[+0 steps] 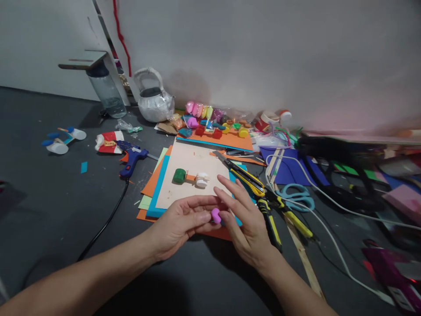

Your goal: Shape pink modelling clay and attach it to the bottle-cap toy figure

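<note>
While a small white-and-blue model (61,141) rests at the far left of the dark surface (82,210), a blue paper scrap (84,167) lies just in front of it, and a water bottle (107,94) with a flat board across its top stands farther back. Next come a red-and-white packet (112,137) and, overlapping it, a blue glue gun (132,160) with its black cord trailing toward the front; behind them sits a silver kettle (155,105). The left hand (177,224) reaches in from the lower left, half curled, its thumb and fingers pinching a small purple lump (216,215). That lump is held above the near edge of the stacked coloured papers (157,173), whose top is a pale sheet (176,154) carrying a green piece (179,175) and a white piece (201,180) joined by an orange strip (190,177). At the lump's right side is the right hand (247,219), loosely open with the fingers spread and its thumb right beside the lump; whether it touches, I cannot tell. Beyond it lie a yellow-and-black utility knife (244,174), pliers (270,221) with yellow-and-black handles, light-blue scissors (307,202) and a white cable (333,237) curving toward the right.
</note>
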Demonstrator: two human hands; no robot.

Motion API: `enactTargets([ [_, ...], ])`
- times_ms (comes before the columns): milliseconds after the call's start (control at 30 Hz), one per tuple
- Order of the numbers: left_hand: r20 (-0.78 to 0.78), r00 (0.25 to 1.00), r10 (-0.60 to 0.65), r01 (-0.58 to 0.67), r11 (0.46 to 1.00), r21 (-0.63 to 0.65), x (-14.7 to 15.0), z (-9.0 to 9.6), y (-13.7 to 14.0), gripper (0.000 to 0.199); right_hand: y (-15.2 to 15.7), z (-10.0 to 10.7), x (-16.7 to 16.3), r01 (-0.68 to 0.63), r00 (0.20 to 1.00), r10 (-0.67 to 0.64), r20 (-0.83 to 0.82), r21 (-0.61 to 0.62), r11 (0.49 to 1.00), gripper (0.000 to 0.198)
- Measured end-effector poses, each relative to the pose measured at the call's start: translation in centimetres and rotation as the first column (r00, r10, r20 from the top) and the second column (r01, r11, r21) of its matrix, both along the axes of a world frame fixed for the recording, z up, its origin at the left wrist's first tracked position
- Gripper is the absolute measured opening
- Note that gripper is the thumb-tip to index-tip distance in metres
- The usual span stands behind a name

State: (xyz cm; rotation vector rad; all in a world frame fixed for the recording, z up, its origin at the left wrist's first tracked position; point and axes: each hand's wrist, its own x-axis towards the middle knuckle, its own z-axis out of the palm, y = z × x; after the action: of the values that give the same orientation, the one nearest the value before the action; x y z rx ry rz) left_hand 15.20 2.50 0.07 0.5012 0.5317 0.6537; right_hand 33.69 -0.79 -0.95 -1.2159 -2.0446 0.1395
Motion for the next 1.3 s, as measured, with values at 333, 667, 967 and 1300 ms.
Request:
enactTargets([
  [333,0.247,0.967,0.068,0.02,0.941,-0.337,-0.5,1.2,0.8,0.076,0.0,0.4,-3.4,-0.181,0.891,0.109,0.441,0.122,0.976,0.049],
  [667,0.314,0.947,0.058,0.057,0.937,-0.345,0.0,0.8,0.2,0.085,-0.1,0.3,-3.6,-0.129,0.924,0.052,0.378,0.179,0.975,0.039],
  [967,0.334,0.94,0.068,0.038,0.953,-0.301,-0.4,0.7,0.6,0.085,-0.1,-0.1,-3.1,-0.125,0.916,0.05,0.398,0.163,0.979,0.045],
  [1300,0.323,0.938,0.127,-0.018,0.948,-0.317,-0.1,0.0,0.7,0.079,0.0,-0.1,-3.6,-0.294,0.894,0.206,0.398,0.176,0.939,0.042],
])
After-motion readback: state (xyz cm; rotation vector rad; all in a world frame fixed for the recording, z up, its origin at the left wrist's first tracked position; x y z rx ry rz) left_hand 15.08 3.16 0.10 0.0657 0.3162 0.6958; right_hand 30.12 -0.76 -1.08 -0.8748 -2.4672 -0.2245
